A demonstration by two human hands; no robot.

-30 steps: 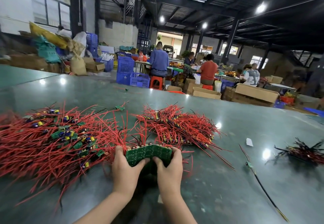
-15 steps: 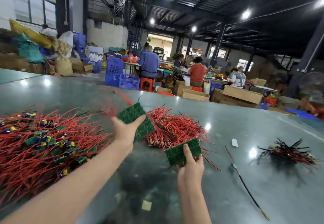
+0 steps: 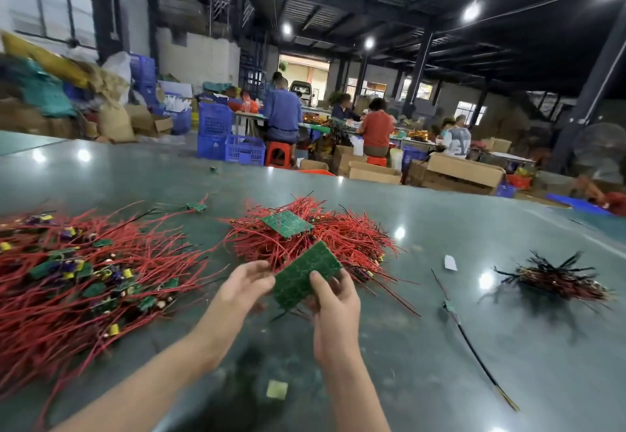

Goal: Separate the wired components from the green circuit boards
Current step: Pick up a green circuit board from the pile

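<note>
Just below the middle of the frame, the right hand [image 3: 333,309] grips a green circuit board [image 3: 306,276] by its lower right corner, thumb pressed flat on the upper face and the other fingers curled beneath it. The board's long axis runs on a diagonal, from lower left near the hands up toward the upper right, so its free end points at the central pile of red wires [image 3: 338,235] behind it. The left hand [image 3: 242,287] sits just beside the board's lower left edge, fingers loosely bent and apart; whether its fingertips touch that edge or fall just short cannot be told, and it grips nothing clearly. What matters for the next move is that both hands are at the same near end of the board, the left one to the frame's left, the right one below and to the right. Dark wires seem to hang under the board near the hands, though blur hides them. A second board [image 3: 286,223] lies flat on top of the central pile, well apart from the hands. To the left spreads a larger heap of wired components [image 3: 78,272], and at the right of the green table [image 3: 474,381] rests a dark bundle [image 3: 559,279].
</note>
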